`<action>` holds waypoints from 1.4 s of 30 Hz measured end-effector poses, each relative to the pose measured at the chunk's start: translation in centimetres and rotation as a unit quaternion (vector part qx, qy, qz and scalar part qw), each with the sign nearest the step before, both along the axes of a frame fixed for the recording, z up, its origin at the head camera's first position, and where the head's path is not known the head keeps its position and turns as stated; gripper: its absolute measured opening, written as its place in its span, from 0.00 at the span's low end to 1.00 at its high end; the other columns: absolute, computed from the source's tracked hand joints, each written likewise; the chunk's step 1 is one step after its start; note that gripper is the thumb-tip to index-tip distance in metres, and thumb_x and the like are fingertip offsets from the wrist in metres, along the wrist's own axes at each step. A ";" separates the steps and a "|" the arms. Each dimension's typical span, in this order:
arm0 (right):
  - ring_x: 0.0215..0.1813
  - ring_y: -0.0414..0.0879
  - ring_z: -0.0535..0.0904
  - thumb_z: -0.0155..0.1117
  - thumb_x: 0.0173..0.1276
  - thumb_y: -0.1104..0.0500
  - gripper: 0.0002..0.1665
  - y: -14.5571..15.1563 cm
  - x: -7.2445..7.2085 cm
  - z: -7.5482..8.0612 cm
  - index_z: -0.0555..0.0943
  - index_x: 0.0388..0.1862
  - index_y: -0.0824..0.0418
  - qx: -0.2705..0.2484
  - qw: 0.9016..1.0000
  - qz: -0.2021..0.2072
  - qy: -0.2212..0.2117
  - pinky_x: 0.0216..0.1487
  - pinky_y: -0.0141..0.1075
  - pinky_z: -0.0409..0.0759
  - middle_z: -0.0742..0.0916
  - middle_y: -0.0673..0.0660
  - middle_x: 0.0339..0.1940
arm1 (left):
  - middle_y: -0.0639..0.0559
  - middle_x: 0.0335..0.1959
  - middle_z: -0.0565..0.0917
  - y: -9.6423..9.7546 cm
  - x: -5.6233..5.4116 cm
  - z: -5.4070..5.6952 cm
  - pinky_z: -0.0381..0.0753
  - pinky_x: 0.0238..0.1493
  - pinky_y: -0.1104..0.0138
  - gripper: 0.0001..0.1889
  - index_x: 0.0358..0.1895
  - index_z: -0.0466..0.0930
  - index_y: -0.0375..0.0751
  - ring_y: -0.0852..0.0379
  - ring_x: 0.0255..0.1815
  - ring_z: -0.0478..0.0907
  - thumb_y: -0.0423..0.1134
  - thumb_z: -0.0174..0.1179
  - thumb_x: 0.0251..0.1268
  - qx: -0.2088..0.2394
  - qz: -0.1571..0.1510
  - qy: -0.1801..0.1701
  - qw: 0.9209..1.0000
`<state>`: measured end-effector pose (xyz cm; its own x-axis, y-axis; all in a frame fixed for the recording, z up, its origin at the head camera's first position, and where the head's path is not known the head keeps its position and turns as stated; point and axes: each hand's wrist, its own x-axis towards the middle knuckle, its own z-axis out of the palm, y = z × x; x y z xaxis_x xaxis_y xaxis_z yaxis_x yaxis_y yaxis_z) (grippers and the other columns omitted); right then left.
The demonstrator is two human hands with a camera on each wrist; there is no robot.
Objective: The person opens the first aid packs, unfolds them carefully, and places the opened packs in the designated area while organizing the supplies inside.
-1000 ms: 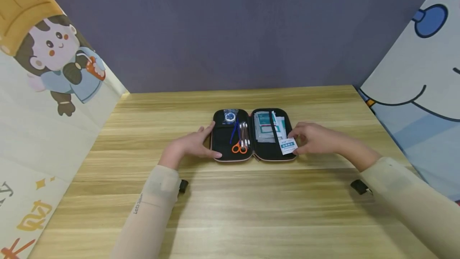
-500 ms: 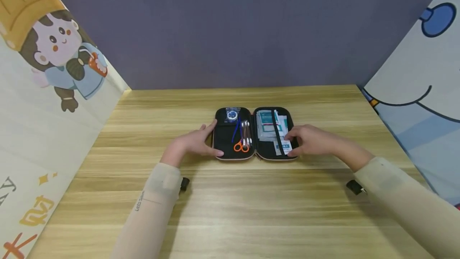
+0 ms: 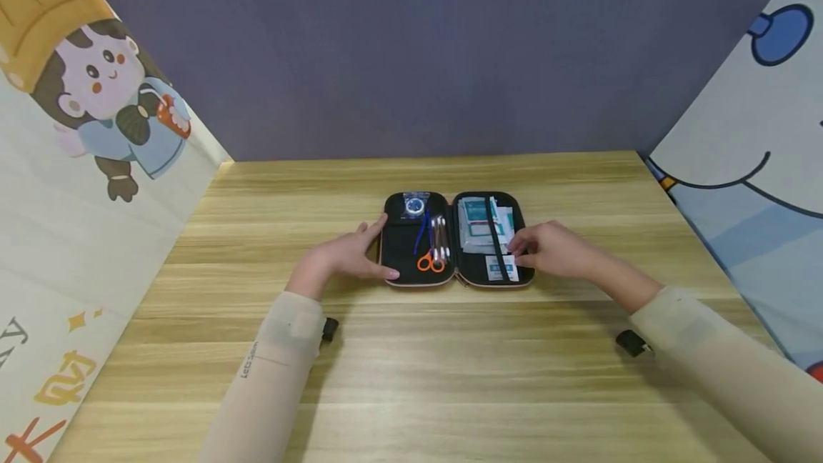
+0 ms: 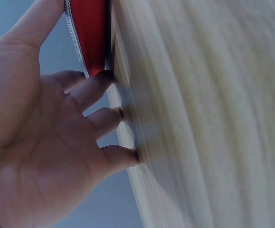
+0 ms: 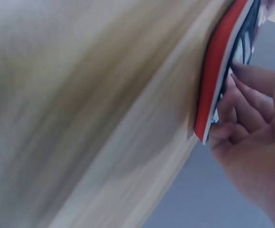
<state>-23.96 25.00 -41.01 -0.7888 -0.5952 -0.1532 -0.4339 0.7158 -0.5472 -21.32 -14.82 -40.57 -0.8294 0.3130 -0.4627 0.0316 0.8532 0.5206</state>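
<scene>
Case (image 3: 400, 252), one, open on woodgrain table (image 3: 398, 391): two black-lined halves, red outer wall, zip edge. Left half: one clear-wrapped round roll (image 3: 415, 206), one slim blue tool (image 3: 421, 231), one pair of orange-handled scissors (image 3: 424, 262), several swabs (image 3: 440, 234). Right half: one black strap (image 3: 494, 227) across stacked flat packets (image 3: 474, 223) and one small white-and-blue packet (image 3: 493, 270). Left hand (image 3: 347, 256): spread wide, touching the case's left edge. Right hand (image 3: 554, 251): fingers bent beside the small packet; cannot tell whether gripping.

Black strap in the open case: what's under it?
Under the strap: a stack of packets, plus one small packet at the strap's near end. Parts covered by the strap or the stack's top layer can't be seen.
</scene>
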 end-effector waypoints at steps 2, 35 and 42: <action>0.40 0.43 0.86 0.71 0.71 0.65 0.08 -0.2 0.1 -0.2 0.89 0.47 0.64 0.000 1.000 -0.011 0.007 0.40 0.37 0.85 0.93 0.55 0.41 | 0.31 0.88 0.35 -0.1 0.0 0.0 0.50 0.86 0.35 0.68 0.89 0.29 0.60 0.26 0.88 0.46 0.66 0.74 0.59 0.000 0.000 0.000 1.000; 0.41 0.50 0.81 0.73 0.68 0.57 0.11 -2.0 1.2 0.9 0.88 0.42 0.64 0.012 0.984 -0.146 -0.098 0.38 0.36 0.79 0.91 0.60 0.42 | 0.32 0.89 0.36 -0.2 0.2 0.3 0.50 0.86 0.34 0.69 0.89 0.29 0.63 0.26 0.88 0.47 0.68 0.75 0.57 -0.002 -0.001 0.007 1.000; 0.44 0.51 0.82 0.75 0.66 0.57 0.14 -2.5 1.6 1.1 0.88 0.45 0.65 0.016 0.978 -0.167 -0.121 0.41 0.37 0.81 0.91 0.61 0.45 | 0.31 0.89 0.37 -0.2 0.2 0.3 0.50 0.86 0.34 0.69 0.89 0.29 0.62 0.26 0.87 0.47 0.68 0.75 0.57 -0.002 -0.002 0.008 1.000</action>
